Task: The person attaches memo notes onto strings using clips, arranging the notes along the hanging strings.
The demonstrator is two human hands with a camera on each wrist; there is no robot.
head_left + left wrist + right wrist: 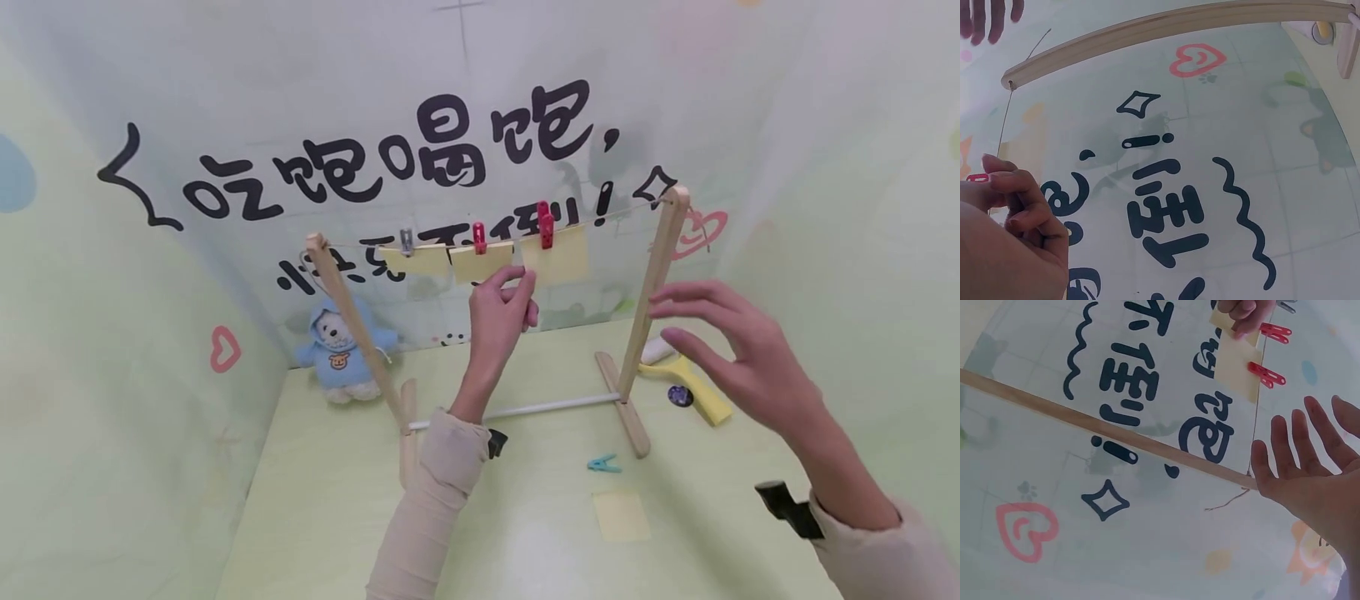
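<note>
Three yellow sticky notes hang from a thin string, held by a grey clothespin (407, 242), a red clothespin (480, 238) and another red clothespin (546, 229). My left hand (497, 312) pinches the lower left edge of the rightmost sticky note (562, 257) between thumb and index finger. That note also shows in the right wrist view, the clothespin at its upper edge. Beside the right wooden post (651, 292) my right hand (738, 358) is raised, fingers spread and holding nothing. In the right wrist view its palm (1316, 465) appears near the string's end.
A blue clothespin (603, 463) and a loose yellow sticky note (621, 516) lie on the table. At the right are a yellow-handled tool (701, 392) and a dark round object (680, 396). A blue-hooded plush toy (341, 358) sits behind the left post (360, 333). A white rod (555, 407) joins the posts.
</note>
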